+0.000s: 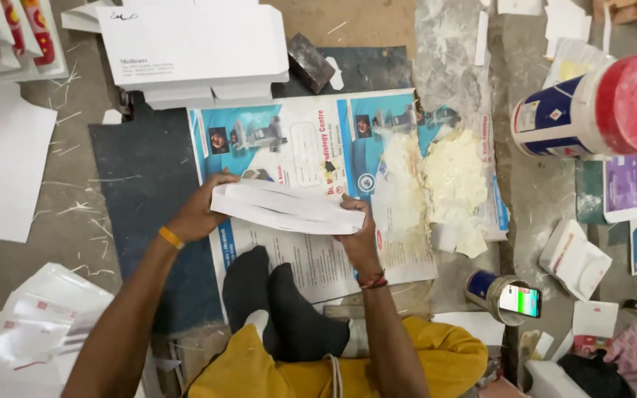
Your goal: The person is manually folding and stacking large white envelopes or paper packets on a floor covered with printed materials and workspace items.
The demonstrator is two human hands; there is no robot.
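Head view: hands [278, 214] hold envelopes [285, 208].

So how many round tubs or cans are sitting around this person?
2. A big tub with a red lid lies on its side at the upper right; a small can sits lower right, beside the person's knee. Clutter may hide others.

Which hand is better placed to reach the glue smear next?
Right, probably: the right hand holds the white envelopes at the end nearest the glue smear; the left hand is on the far end.
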